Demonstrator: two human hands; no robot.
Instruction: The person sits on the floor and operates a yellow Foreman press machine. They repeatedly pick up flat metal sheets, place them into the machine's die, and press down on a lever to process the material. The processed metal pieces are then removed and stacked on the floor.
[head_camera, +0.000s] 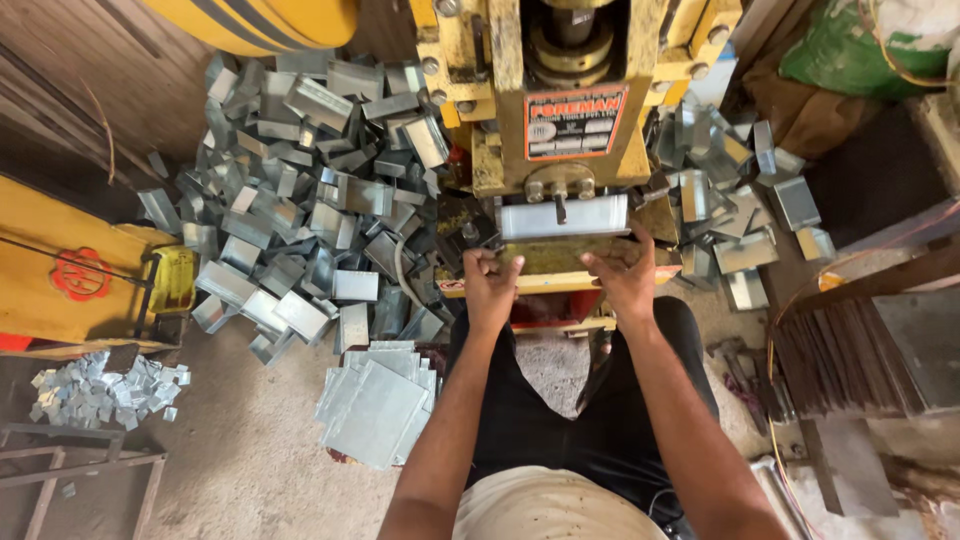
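A yellow press machine (560, 100) stands in front of me, with a shiny metal die block (565, 215) at its lower front. Both hands hold a flat metal sheet piece (550, 256) on the press bed, just under the die. My left hand (490, 285) grips its left end. At the right end my right hand (625, 275) lies over the piece with the fingers pressing on it. My forearms reach forward over my dark trousers.
A big heap of bent grey metal parts (300, 190) lies left of the press, a smaller heap (740, 210) to its right. A stack of flat sheet blanks (375, 405) sits by my left knee. Small offcuts (105, 390) lie at far left beside a yellow frame (60, 280).
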